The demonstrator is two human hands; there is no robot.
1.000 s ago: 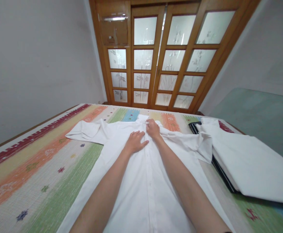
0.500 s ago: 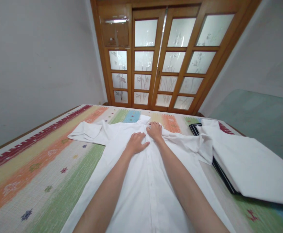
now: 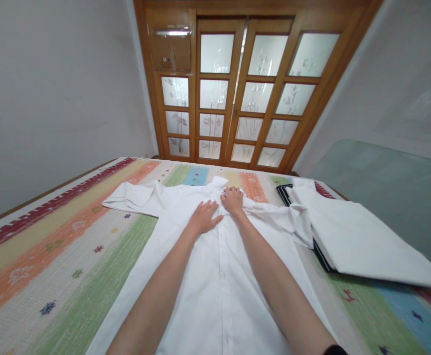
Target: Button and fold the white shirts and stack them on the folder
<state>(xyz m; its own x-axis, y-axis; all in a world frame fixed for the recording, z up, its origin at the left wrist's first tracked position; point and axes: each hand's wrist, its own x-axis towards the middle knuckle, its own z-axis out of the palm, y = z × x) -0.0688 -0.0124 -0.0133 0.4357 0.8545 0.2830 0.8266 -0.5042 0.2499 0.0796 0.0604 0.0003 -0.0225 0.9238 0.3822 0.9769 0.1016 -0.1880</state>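
A white short-sleeved shirt (image 3: 204, 286) lies front up and spread out, its collar (image 3: 219, 181) at the far end and its button strip running down the middle toward me. My left hand (image 3: 203, 217) rests flat on the upper chest, left of the strip, with fingers stretched out. Just below the collar, my right hand (image 3: 233, 199) has its fingers curled on the shirt's cloth; the fingertips are partly hidden. The left sleeve (image 3: 136, 196) lies flat out to the side. Creases run across the right shoulder toward the right sleeve (image 3: 300, 222).
Beneath the shirt is a striped, patterned cloth (image 3: 100, 266) with coloured bands. At right lies a folded white cloth stack (image 3: 363, 241) with black, white-striped fabric (image 3: 285, 194) under it. Beyond stand wooden doors with glass panes (image 3: 215, 93); a pale green panel (image 3: 385, 182) stands at right.
The view has shifted slightly, so the doors and the folded stack appear farther left. Both hands stay at nearly the same places on the shirt.
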